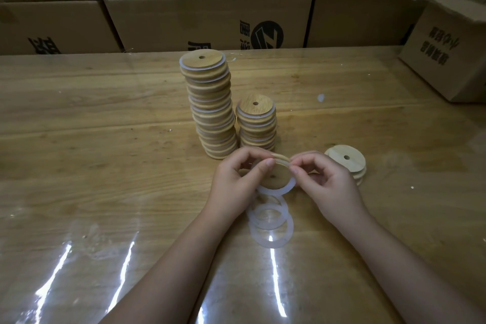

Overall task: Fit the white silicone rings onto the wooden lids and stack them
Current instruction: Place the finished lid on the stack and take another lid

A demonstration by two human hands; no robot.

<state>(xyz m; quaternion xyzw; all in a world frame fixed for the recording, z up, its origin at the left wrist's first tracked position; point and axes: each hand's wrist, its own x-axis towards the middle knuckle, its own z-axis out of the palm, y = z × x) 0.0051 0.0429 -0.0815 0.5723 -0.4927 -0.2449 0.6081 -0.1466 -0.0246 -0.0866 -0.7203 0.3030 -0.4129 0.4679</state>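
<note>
Two hands together near the middle of the table [105,139], fingertips almost touching. Held between them, tilted with its far edge raised: one wooden lid [274,175] with a small centre hole. Pinched at its upper left rim between thumb and forefinger of the left hand [236,179], the other fingers curled behind the lid. Pinched again just to the right, at the top rim, by thumb and forefinger of the right hand [328,181], together with the white silicone ring [289,188]; remaining right fingers loosely curled. Ring only partly seated, slack and showing past the lid's near right edge.

Directly below and nearer, flat on the table: a small overlapping pile of loose rings [271,221].

Just beyond the hands: a tall stack [213,105] of ringed lids, leaning a little to the right, and close against its right side a short stack [256,123] of the same. Right of the right hand: a few bare lids [347,163], piled unevenly.

Over the tabletop, a clear glossy sheet [79,258] streaked with glare. Along the far edge, cardboard boxes [205,18] piled like a wall; one more box [447,47] on the table at far right.
</note>
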